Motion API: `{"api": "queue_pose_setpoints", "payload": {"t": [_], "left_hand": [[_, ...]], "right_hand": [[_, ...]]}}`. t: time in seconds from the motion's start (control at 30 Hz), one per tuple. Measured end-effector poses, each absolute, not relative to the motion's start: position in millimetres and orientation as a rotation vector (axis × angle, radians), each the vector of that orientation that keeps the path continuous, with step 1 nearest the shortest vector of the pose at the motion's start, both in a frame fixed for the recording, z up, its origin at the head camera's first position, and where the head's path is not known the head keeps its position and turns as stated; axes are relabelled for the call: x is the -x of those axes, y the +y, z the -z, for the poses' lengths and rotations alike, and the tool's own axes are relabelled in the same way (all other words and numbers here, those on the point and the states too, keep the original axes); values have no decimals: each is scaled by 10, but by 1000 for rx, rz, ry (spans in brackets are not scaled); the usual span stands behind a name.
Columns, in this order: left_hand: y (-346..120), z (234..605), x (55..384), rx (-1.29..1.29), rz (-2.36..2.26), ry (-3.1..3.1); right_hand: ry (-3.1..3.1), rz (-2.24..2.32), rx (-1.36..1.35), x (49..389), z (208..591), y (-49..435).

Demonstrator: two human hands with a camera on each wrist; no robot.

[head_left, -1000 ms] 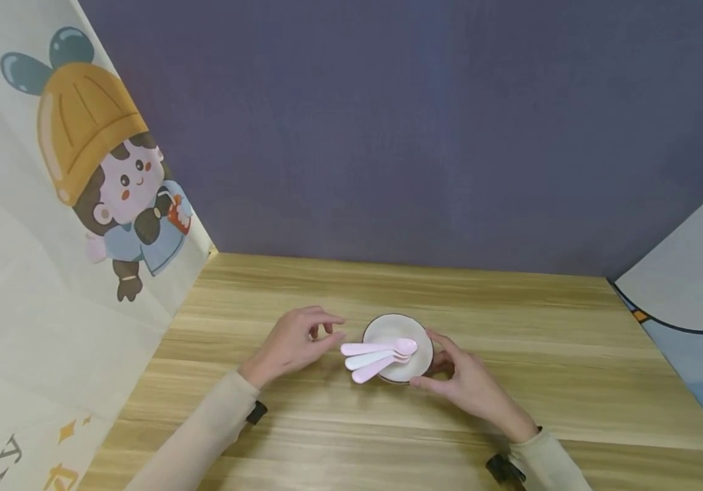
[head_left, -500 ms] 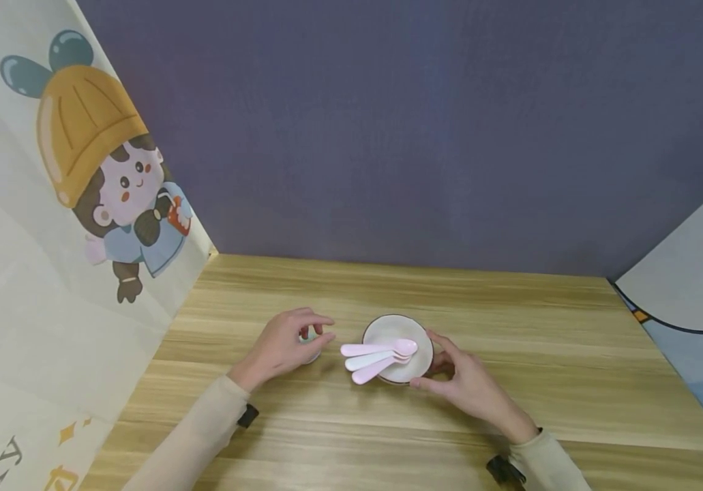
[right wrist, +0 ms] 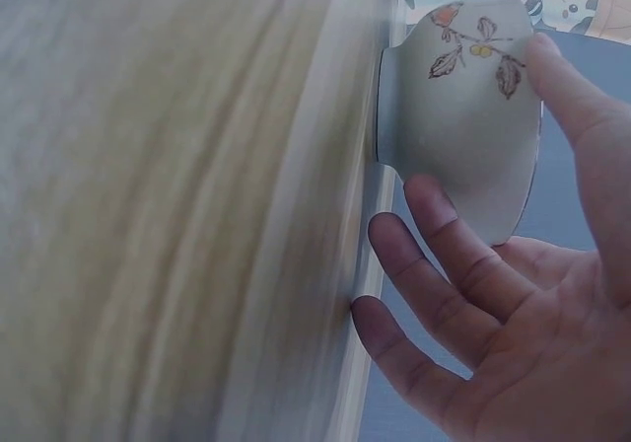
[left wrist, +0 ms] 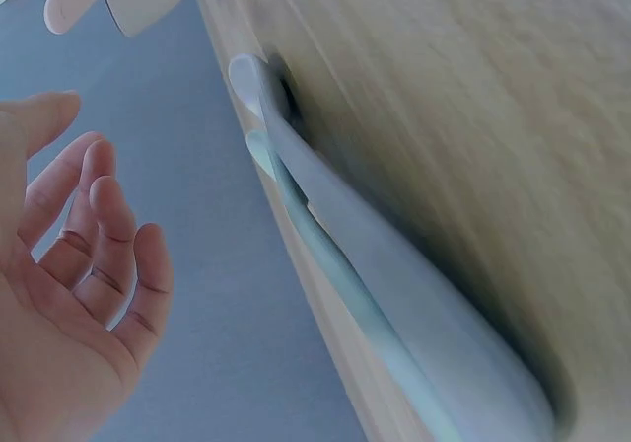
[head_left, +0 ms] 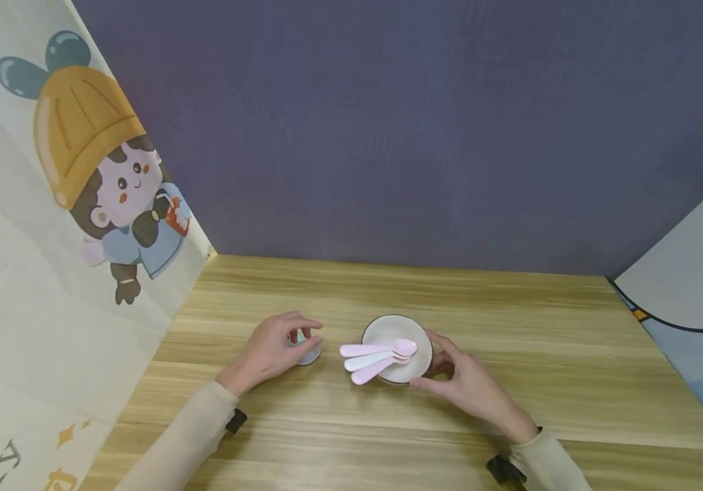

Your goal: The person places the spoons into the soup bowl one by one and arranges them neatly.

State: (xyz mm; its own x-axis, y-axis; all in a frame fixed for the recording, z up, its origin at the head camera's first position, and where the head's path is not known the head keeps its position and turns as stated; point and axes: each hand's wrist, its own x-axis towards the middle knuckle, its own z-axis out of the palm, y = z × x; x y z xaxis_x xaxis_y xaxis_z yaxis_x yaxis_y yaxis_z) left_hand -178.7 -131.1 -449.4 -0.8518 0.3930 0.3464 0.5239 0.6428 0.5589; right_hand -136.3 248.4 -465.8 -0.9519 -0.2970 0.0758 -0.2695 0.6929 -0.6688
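Deep blue-violet cloth-like backdrop [head_left: 412, 136] fills the upper frame; pale brown wood-grain tabletop [head_left: 511, 327] spans the lower half. White panel [head_left: 7, 225] with a cartoon figure in an orange hat runs down the left edge; white-and-blue printed panel [head_left: 682, 273] at far right. Two beige sleeves [head_left: 173, 436] enter from the bottom. Right hand [head_left: 470, 385], right of lower centre: thumb and fingers spread about the side of a bowl, grasping it near the rim; outer fingers free, slightly bent. Left hand [head_left: 271, 348], left of lower centre: fingers loosely bent, released, holding nothing. Round white ceramic bowl [head_left: 382, 331], dark-rimmed, sits upright on the tabletop just right of lower centre; right wrist view shows a leafy sprig on its outside. Beside the left hand, smooth grey-blue piece [left wrist: 424, 314] and slimmer mint-green piece [left wrist: 347, 282] lie together, running from upper centre to the bottom in the left wrist view; full shapes unclear. Three small smooth spoons, upper pink [head_left: 363, 349], middle white [head_left: 366, 361], lower pink [head_left: 371, 370], rest with heads overlapping inside the bowl, handles fanned leftward over its rim.
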Motion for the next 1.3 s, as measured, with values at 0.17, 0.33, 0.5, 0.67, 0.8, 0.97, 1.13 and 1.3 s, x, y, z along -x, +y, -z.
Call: {"api": "queue_pose_setpoints", "payload": {"t": [0.17,0.33,0.5,0.67,0.8,0.97,1.13,1.3], "left_hand": [[-1375,4502,1770,705,1006,-2703],[-1438,4506,1758,656,1020,-2727],[-1504,4516,1756,640,1008,-2746],[-1571,4532,1746,636,983,-2776],[-1638,4555,1748,648,952,-2791],[-1714,4588,1757,662,920,-2808],[-1787,4636,1744,639,914,-2824],[-1834,4661,1750,615,908,-2836]], "right_hand": [[2862,1109,478,1366,4658,2481],[2854,1117,478,1364,4652,2482],[2840,1135,474,1361,4660,2487],[2840,1139,486,1356,4665,2489],[2850,1132,497,1360,4665,2486],[2851,1123,489,1368,4656,2481],[2834,1136,494,1363,4646,2473],[2834,1142,482,1360,4641,2475]]}}
